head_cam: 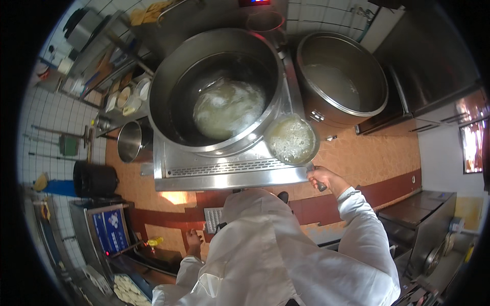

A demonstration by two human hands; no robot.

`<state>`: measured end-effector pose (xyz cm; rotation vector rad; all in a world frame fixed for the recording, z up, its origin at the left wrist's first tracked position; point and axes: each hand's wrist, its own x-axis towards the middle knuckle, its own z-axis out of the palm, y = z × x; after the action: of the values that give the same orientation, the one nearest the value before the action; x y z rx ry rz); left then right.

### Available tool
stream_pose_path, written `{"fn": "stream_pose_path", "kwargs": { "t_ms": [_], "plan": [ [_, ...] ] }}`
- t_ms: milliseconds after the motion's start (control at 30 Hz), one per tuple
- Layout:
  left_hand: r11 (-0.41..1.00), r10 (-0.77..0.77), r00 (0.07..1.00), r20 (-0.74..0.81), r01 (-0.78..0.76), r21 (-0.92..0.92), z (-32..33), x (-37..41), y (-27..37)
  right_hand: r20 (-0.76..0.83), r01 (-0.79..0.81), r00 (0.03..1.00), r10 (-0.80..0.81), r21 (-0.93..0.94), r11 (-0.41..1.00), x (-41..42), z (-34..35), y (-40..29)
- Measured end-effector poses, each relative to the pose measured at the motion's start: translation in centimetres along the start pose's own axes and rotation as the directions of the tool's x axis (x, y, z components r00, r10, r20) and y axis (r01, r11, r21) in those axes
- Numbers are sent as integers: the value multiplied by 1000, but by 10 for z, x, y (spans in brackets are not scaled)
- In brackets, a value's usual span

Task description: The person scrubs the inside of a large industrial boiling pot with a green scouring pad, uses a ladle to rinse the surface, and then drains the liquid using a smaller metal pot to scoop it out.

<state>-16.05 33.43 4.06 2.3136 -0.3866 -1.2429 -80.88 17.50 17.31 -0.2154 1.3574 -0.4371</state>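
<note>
My right hand (pixel 324 179) grips the short handle of a large round metal ladle (pixel 313 168). Pale, foamy liquid (pixel 291 138) fills the ladle's bowl, which is held level over the front right corner of a stainless steel cooker (pixel 226 180). Just behind and left of it is a wide, deep cooking pot (pixel 162 124) set into that cooker. Cloudy liquid with white froth (pixel 229 109) lies in the bottom of the pot. My left hand (pixel 194 241) hangs low at my left side, fingers loosely curled and apart, with nothing visible in it.
To the right stands a tall metal barrel (pixel 344 107) with cloudy liquid inside. An empty steel pot (pixel 129 141) and a black bin (pixel 95 178) are at left. Shelving (pixel 111 72) holds containers beyond. A tray of pale dough-like pieces (pixel 129 290) sits at lower left; a steel cabinet (pixel 417 208) is at right.
</note>
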Motion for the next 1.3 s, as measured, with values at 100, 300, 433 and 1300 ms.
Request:
{"fn": "stream_pose_path", "kwargs": {
  "t_ms": [100,300,433,1300],
  "plan": [
    [996,-72,997,14,71,49,6,-24,-5,-6,-4,1000,4,-3,1000,11,14,0],
    [950,-286,955,75,273,149,-15,21,-24,-28,-11,1000,10,-9,1000,13,51,1],
    [965,-186,975,122,157,211,-4,58,7,-53,-83,995,85,27,996,-13,89,-1],
    [934,-162,420,893,-227,276,80,31,239,293,-358,893,342,-1,934,-3,309,-30]
  ]
}}
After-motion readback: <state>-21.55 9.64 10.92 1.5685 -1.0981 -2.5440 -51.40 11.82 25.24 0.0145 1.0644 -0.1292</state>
